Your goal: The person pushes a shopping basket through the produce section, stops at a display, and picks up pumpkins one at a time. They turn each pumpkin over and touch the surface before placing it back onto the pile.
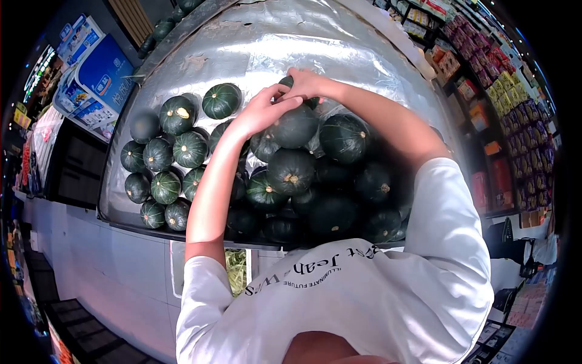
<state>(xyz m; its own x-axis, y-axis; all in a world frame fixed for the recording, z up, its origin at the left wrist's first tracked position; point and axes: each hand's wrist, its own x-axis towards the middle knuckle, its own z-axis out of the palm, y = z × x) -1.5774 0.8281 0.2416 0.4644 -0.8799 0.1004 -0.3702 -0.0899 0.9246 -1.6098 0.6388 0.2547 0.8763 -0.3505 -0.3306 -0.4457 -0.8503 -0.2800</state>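
Dark green round squashes (pixel 291 173) are piled on a display bin lined with silvery plastic sheet (pixel 254 42). My left hand (pixel 262 110) rests on a squash (pixel 295 126) at the top of the pile, fingers curled over its left side. My right hand (pixel 305 84) reaches over the far side of the same top squash, touching a smaller squash (pixel 286 80) behind it. Whether either hand truly grips a squash is unclear. More squashes (pixel 176 115) lie in a looser group to the left.
Blue and white cartons (pixel 97 79) are stacked to the left of the bin. Shelves of packaged goods (pixel 515 109) run along the right. The bin's front edge (pixel 182 233) sits above a white cabinet face, with green leaves (pixel 236 270) behind a panel below.
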